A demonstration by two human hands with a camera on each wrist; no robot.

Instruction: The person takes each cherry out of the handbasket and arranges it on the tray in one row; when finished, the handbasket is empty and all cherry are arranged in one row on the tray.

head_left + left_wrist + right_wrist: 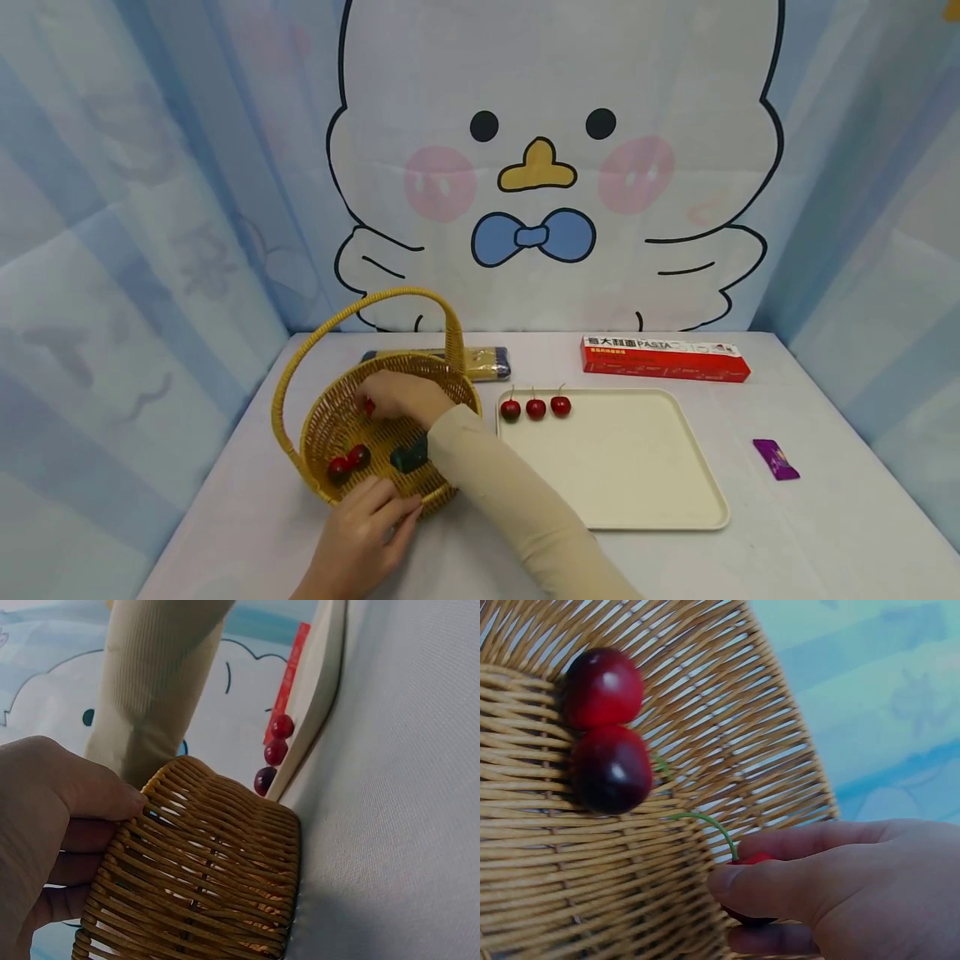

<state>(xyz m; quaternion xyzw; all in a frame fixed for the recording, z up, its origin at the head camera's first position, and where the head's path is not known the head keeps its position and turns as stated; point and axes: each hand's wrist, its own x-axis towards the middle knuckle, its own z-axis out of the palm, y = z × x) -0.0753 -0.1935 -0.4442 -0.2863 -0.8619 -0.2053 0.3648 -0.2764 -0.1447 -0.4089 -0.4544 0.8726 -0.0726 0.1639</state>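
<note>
A yellow wicker basket (324, 417) with a tall handle stands at the left of the table. My left hand (366, 533) grips its near rim; in the left wrist view the thumb lies outside the weave and the fingers (81, 866) inside. Reaching into the basket, my right hand (397, 395) pinches a red cherry (756, 906) with a green stem between thumb and fingers. Two more cherries (604, 690) lie touching each other on the basket floor. Beside them sits a dark green object (408, 456), partly hidden by the right sleeve.
Three cherries (536, 408) stand in a row at the far left corner of a cream tray (622, 467). Behind are a red pasta box (664, 360) and a long packet (487, 363), partly behind the basket. A purple wrapped sweet (776, 460) lies right of the tray.
</note>
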